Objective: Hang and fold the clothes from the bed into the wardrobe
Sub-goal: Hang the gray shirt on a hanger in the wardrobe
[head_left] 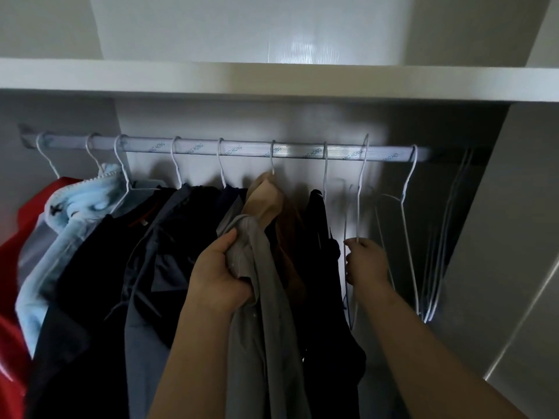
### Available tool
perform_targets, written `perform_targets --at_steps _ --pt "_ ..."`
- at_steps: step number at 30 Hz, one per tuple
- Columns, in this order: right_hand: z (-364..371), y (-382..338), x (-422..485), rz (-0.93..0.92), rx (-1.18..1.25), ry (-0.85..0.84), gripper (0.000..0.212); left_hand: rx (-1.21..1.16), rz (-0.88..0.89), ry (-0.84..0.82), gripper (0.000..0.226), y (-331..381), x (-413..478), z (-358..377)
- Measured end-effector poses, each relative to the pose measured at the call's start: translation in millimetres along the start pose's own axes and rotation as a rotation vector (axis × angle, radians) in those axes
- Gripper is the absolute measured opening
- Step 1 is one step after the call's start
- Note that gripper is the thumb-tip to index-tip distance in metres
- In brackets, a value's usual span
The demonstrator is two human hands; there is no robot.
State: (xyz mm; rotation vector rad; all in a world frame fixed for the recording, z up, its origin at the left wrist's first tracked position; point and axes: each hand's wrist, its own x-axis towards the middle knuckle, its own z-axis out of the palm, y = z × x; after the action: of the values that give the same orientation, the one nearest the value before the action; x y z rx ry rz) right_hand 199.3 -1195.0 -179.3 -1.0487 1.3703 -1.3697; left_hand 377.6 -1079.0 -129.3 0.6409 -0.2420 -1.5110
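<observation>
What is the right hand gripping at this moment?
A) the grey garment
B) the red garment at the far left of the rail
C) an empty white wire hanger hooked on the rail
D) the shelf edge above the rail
C: the right hand has its fingers closed on the empty white wire hanger, hook over the rail, while the left hand bunches the grey garment.

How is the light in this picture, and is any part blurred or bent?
Head view: dim inside the wardrobe, dark clothes lose detail; glare on the rail and on the wall above the shelf; wide lens bows both; the red garment at the left edge is smeared.
</observation>
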Motion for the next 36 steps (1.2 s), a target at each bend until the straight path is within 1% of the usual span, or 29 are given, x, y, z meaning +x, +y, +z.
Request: perform_targets --at_steps 3,8,12,14,18,22,25,28,32,34,36 --pt "1 -8 -15 -0.062 0.024 -0.001 0.021 0.005 -0.006 -0.007 0.027 1 -8 -1" --pt "5 -3 -60 -0.124 0.017 0.022 0.021 0.026 -0.039 -0.03 0.025 8 -35 -15" --pt "4 10 -108 -0.13 0.032 0.049 0.037 0.047 -0.062 -0.041 0.031 15 -64 -34" --pt "3 16 -133 -0.132 0.013 0.064 0.041 0.052 -0.073 -0.052 0.031 16 -78 -41" --pt "-1 33 -195 -0.109 0.037 0.139 0.038 0.063 -0.117 -0.042 0.036 16 -113 -62" --pt "-14 54 -259 -0.108 0.018 0.226 0.03 0.123 -0.164 -0.027 0.028 10 -145 -83" --pt "-27 67 -298 -0.095 0.031 0.274 0.023 0.185 -0.149 0.007 0.026 5 -165 -93" --pt "-35 77 -320 -0.089 0.018 0.307 0.023 0.216 -0.119 0.019 0.03 0 -181 -96" --pt "-48 77 -327 -0.078 0.06 0.276 0.024 0.252 -0.163 0.014 0.035 -9 -200 -91" --pt "-55 73 -327 -0.041 0.075 0.291 0.023 0.277 -0.178 0.015 0.036 -15 -204 -88" --pt "-67 71 -329 -0.022 0.043 0.328 0.03 0.319 -0.182 0.021 0.033 -21 -207 -85"
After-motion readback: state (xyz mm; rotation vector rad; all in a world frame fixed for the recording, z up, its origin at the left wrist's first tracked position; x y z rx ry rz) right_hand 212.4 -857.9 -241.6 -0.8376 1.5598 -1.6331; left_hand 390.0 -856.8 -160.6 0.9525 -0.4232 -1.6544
